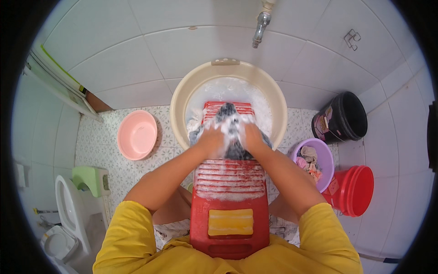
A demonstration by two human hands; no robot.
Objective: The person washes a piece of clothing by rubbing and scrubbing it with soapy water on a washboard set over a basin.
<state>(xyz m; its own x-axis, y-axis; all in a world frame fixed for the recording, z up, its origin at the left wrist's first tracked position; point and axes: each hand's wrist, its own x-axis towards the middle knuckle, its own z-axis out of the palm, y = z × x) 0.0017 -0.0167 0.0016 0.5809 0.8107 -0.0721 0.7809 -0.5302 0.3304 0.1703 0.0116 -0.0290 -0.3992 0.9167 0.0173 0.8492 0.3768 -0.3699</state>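
A red plastic washboard (pixel 230 202) leans from my lap into a large cream basin (pixel 178 102) of sudsy water. Dark grey wet cloth (pixel 236 150) lies bunched across its ridges, covered with white foam. My left hand (pixel 213 139) grips the cloth's left side, and my right hand (pixel 251 136) grips its right side; foam and blur partly hide the fingers of both. On the washboard's near end, in a recess, rests a yellow bar of laundry soap (pixel 231 222). Lather coats the ridges between soap and cloth. Some pale cloth (pixel 194 120) shows at the basin's left inner side.
Left stand a pink basin (pixel 137 135), a green stool (pixel 89 175) and a white toilet (pixel 68 205). To the right are a black bucket (pixel 349 116), a purple basin (pixel 328 164) holding clothes (pixel 308 154), and a tilted red bucket (pixel 361 191). A metal tap (pixel 261 29) juts from the tiled wall.
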